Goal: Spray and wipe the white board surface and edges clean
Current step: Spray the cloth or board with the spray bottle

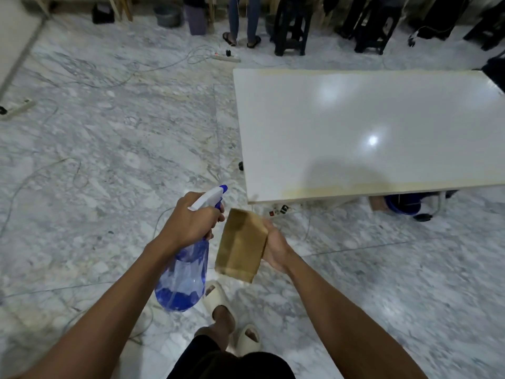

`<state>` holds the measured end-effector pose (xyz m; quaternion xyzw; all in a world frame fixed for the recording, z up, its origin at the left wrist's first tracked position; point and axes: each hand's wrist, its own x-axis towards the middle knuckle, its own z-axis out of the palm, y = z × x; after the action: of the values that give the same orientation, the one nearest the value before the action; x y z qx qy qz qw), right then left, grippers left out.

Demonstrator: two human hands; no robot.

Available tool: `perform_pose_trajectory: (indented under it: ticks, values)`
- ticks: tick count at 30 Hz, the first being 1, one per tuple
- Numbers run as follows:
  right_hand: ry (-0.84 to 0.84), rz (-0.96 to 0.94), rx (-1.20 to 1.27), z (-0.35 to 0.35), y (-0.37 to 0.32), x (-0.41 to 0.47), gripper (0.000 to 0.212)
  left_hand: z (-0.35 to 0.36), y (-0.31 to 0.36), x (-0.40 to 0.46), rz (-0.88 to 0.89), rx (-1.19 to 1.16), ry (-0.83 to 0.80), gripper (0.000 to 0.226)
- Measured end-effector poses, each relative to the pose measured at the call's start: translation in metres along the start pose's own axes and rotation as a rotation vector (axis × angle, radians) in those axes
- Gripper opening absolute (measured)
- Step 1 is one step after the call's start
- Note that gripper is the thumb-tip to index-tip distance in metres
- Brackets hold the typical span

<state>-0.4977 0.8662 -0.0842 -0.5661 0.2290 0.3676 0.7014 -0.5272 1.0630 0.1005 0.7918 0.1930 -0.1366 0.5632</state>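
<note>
Two tools are in hand and neither has met the work yet: our left hand (191, 220) curls its fingers round the neck of a clear blue plastic spray bottle (181, 274) with a white and blue trigger head, while our right hand (274, 248) pinches the edge of a folded tan cleaning cloth (240, 246), thumb side hidden behind it. The large glossy white board (355, 132) lies flat, raised just above the floor, ahead and to the right, well apart from both hands. We judge this to be the approach, before any spraying; next we must step nearer, aim the nozzle over the board and squeeze, then bring the cloth down. Yellowish staining runs along its near and far edges, which will want the most rubbing. Around us spreads a grey-veined marble floor (109, 160) strewn with thin cables and power strips; far off stand black stools (291, 31) and another person's legs (243, 20).
</note>
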Motion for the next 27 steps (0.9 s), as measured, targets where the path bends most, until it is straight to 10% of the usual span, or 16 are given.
perform_pose_trajectory:
  ticks: [10,27]
  values:
    - [-0.184,-0.245,0.507,0.072,-0.156,0.015,0.068,-0.039,0.049,0.053,0.061,-0.021,0.010,0.026]
    - [-0.120,-0.329,0.577,0.190,-0.365,0.193,0.073,-0.175,0.129,0.322,0.061,0.045,-0.022,0.023]
